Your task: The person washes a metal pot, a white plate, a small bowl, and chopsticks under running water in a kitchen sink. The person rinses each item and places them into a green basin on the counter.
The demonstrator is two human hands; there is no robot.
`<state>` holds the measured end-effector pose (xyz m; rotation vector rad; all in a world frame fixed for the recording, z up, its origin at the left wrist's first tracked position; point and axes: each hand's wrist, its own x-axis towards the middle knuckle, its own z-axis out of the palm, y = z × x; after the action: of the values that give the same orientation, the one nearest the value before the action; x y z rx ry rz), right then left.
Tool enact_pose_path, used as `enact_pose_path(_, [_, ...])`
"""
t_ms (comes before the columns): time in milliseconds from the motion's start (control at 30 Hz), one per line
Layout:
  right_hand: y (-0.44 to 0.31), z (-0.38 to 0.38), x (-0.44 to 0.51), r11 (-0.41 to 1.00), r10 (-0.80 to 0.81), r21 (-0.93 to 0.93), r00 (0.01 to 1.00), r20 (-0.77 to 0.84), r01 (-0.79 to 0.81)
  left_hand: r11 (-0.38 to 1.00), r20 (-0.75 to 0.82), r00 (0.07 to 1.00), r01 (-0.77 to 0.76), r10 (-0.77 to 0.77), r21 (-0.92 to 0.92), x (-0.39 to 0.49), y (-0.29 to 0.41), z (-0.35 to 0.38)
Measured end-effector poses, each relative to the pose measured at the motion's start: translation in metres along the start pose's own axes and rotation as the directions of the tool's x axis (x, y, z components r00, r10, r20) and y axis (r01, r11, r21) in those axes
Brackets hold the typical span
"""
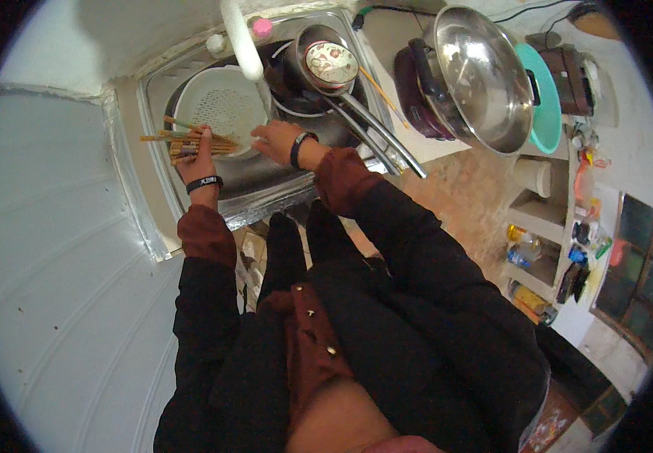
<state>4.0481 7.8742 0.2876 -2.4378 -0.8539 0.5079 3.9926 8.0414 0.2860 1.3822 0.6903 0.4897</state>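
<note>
My left hand [197, 162] is closed around a bundle of wooden chopsticks [185, 148] over the left part of a steel sink [230, 184]. The chopsticks lie roughly sideways, and their right ends reach over the near edge of a white perforated basket [213, 93]. Just right of the bundle, my right hand [282, 141] is above the sink with bent fingers and nothing visible in it. A white tap spout [241, 39] hangs over the basket's right side. Dark pans with long metal handles [383, 133] stand at the right of the sink, a patterned bowl [331, 65] in the upper one.
A large steel pot [482, 79] leans by a turquoise basin [541, 102] on the counter at the right. One loose chopstick [386, 96] lies beside the pans. A pink object [261, 27] sits behind the tap. Shelves [539, 221] with bottles stand farther right; a pale wall is at the left.
</note>
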Motion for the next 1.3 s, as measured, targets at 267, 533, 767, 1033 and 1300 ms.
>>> enact_pose_path(267, [0.101, -0.060, -0.026, 0.927, 0.356, -0.004, 0.882, -0.309, -0.376, 0.999, 0.017, 1.000, -0.006, 0.006, 0.044, -0.007, -0.013, 0.013])
enact_pose_path(533, [0.169, -0.086, -0.014, 0.633, 0.688, -0.196, 0.660, -0.302, -0.749, 0.999, 0.086, 0.996, 0.018, -0.016, -0.026, -0.007, -0.026, 0.017])
enact_pose_path(767, [0.181, -0.086, -0.002, 0.627, 0.700, -0.225, 0.666, -0.255, -0.746, 0.999, 0.013, 1.000, 0.023, -0.022, -0.049, 0.002, -0.037, 0.005])
enact_pose_path(1033, [0.074, -0.121, -0.064, 0.794, 0.373, -0.188, 0.707, -0.601, -0.578, 1.000, 0.014, 1.000, 0.023, -0.023, 0.008, 0.000, -0.007, -0.007])
enact_pose_path(1300, [-0.047, -0.059, -0.030, 0.744, 0.348, 0.654, 0.915, -0.201, -0.139, 0.999, 0.081, 0.995, -0.051, 0.051, -0.002, 0.006, -0.018, -0.027])
